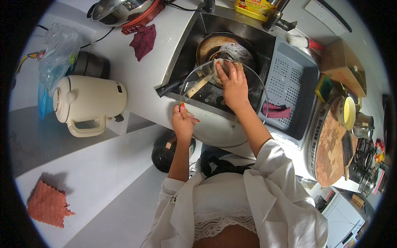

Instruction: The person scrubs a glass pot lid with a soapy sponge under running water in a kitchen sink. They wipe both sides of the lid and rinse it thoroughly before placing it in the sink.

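Note:
A round glass pan lid (217, 133) with a thin metal rim is tilted over the front edge of the sink (186, 49). My left hand (183, 122) grips its rim at the left. Against the lid's far part, my right hand (233, 80) presses a soapy pale sponge or cloth (219, 66), mostly covered by the fingers. Beyond it, a frying pan (204, 46) with a browned inside and white suds (235, 51) lies in the sink. A black handle (172, 86) sticks out over the sink's left edge. Through the glass shows a light wooden handle (198, 86).
A grey perforated drain basket (279, 62) holding a red cloth (276, 111) sits right of the sink, beside a round wooden cutting board (332, 148). The faucet (274, 18) rises behind. A cream electric kettle (93, 99) stands left; a bin (161, 155) is below.

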`<state>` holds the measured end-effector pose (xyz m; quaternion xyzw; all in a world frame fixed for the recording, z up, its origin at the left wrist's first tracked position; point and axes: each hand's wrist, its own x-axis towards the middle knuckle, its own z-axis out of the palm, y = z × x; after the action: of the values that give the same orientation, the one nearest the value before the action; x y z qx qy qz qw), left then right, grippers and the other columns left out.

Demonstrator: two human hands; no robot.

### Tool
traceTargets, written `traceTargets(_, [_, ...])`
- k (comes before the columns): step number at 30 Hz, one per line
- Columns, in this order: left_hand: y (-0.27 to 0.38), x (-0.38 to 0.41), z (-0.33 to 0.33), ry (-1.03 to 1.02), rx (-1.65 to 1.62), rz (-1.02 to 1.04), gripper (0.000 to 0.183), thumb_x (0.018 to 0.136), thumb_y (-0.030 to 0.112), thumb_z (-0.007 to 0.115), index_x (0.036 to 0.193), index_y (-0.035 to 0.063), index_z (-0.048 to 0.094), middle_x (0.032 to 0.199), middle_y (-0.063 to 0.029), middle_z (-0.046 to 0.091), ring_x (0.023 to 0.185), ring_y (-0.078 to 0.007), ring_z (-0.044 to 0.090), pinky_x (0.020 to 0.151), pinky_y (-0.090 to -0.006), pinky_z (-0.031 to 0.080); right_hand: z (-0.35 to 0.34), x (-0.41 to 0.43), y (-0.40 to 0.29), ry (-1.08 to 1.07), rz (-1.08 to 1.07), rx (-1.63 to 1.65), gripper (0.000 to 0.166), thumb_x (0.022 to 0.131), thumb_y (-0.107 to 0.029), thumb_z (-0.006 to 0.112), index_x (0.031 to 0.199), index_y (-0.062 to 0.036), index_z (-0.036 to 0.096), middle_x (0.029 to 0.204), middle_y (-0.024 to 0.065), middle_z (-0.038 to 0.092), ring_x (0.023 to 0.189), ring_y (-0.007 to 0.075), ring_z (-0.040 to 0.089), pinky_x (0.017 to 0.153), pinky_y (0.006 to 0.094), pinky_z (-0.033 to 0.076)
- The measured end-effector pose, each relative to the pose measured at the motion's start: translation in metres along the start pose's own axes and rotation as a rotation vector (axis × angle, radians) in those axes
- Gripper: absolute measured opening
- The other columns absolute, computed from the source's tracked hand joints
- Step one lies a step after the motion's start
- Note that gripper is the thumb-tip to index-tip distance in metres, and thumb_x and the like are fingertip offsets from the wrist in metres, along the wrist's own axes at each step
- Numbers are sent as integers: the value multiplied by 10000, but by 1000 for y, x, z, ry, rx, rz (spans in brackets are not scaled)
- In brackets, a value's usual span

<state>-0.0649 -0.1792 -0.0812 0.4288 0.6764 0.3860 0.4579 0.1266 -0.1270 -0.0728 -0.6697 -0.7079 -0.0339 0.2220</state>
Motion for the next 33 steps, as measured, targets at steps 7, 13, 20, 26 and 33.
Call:
traceTargets(7, [-1,2,0,1,3,1,251,987,248,341,906,30,434,560,-84,540,425,-171,580,376,-248,421,-14,-18,14,-42,133,-199,521,799,-128,478,1319,-140,452,1372,84,353,1256,279,343,1060,413,260])
traceTargets(13, [-1,1,1,11,12,-17,257,987,256,341,881,39,431,563,-67,528,420,-162,569,367,-242,413,-8,-35,-8,-188,35,-106,583,842,-130,434,1408,-167,301,1467,128,243,1337,330,255,1067,456,235])
traceTargets(20, [-3,1,0,15,70,24,259,982,265,351,860,49,426,563,-63,519,411,-167,563,362,-251,414,2,-28,-41,-217,-166,103,553,841,-148,503,1374,-220,375,1464,83,267,1332,284,276,1075,423,239])
traceTargets(26, [2,4,-1,0,64,28,273,983,271,354,846,45,422,562,-69,520,412,-170,566,360,-253,414,0,-3,-20,-132,-177,54,579,790,-89,488,1342,-254,424,1442,28,306,1326,251,282,1089,420,204])
traceTargets(33, [-7,3,2,37,7,54,275,982,263,358,842,36,424,539,-72,511,386,-175,553,341,-251,407,-16,-1,27,-116,-30,-177,534,808,-123,463,1323,-261,449,1368,13,365,1256,244,326,1080,438,181])
